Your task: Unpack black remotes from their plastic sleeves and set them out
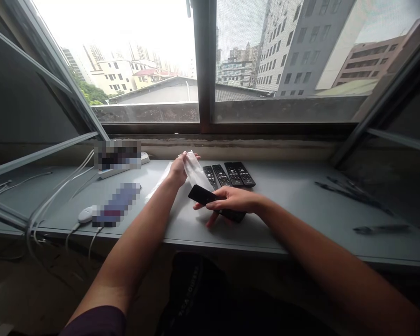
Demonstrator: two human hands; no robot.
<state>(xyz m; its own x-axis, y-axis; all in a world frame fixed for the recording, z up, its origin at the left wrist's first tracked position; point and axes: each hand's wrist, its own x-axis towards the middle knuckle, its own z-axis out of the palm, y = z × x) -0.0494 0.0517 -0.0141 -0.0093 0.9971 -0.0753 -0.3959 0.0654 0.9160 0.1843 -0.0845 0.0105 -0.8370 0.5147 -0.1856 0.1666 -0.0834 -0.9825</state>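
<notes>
Tabletop (301, 224): 4 remotes (229, 175) lie side by side, used here as landmark. In front of the remotes, right hand (233, 199) is curled closed around a black remote (200, 195). Its long axis runs diagonally across the tabletop, with the exposed end pointing up and left, toward the left hand. Left of the remotes, left hand (178, 170) is closed on a clear plastic bag (196, 171), whose lower tip lies just beside the black remote. Right hand is nearer the remotes.

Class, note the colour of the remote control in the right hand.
The remote control is black; the head view shows it best.
</notes>
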